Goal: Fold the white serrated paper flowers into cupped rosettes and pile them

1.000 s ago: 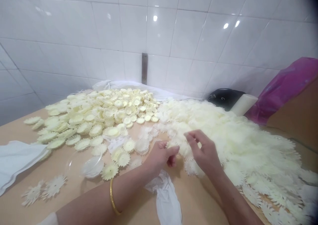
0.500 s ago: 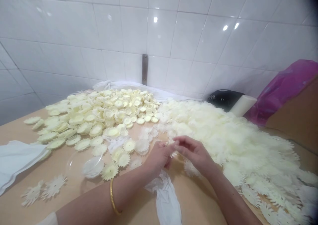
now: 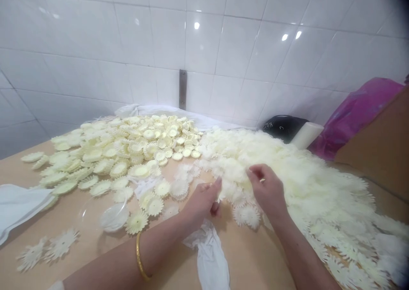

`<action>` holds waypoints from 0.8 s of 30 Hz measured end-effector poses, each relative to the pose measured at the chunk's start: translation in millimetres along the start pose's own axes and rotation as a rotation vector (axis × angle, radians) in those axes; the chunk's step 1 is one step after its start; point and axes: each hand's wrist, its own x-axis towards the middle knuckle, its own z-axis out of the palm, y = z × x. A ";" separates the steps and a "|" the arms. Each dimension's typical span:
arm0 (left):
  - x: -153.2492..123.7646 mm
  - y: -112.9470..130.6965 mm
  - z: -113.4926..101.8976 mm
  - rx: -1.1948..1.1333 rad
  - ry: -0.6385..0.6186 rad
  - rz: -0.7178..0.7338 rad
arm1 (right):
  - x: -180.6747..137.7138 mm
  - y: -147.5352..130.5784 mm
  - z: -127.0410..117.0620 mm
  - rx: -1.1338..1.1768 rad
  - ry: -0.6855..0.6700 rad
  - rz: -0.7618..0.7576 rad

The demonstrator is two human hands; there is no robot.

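Right hand (image 3: 268,189), perhaps mid-pinch, on petal heap (image 3: 306,170)

Vertical grey metal strip (image 3: 182,89) on white tiled wall (image 3: 96,47). Right of the strip: rounded black object (image 3: 283,127), white cylinder (image 3: 307,135), magenta plastic bag (image 3: 354,113). Lower left: white cloth (image 3: 15,204).

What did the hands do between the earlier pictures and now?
The right hand left the left hand, which it met half a second ago, and went back right to the pale petal pile. The left hand, white cloth and yellowish discs stayed put.
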 end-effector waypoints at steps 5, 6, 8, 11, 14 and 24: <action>0.5 -0.6 1.3 -0.124 -0.040 -0.021 | -1.7 -2.7 0.8 0.001 -0.006 -0.081; 0.7 -0.7 1.7 -0.138 -0.051 -0.023 | -3.2 -5.6 1.0 0.021 -0.037 -0.074; 1.1 -1.5 2.4 -0.148 -0.063 -0.027 | -5.8 -11.3 1.2 0.084 -0.122 -0.035; 1.5 -2.5 2.7 -0.138 -0.053 -0.041 | -8.5 -16.8 2.3 0.241 -0.342 -0.001; 0.6 -0.4 2.9 -0.131 -0.065 -0.038 | -11.0 -19.2 4.7 0.316 -0.541 -0.039; -0.7 1.8 -0.5 -0.156 -0.101 0.027 | -13.7 -17.2 9.3 0.356 -0.522 -0.025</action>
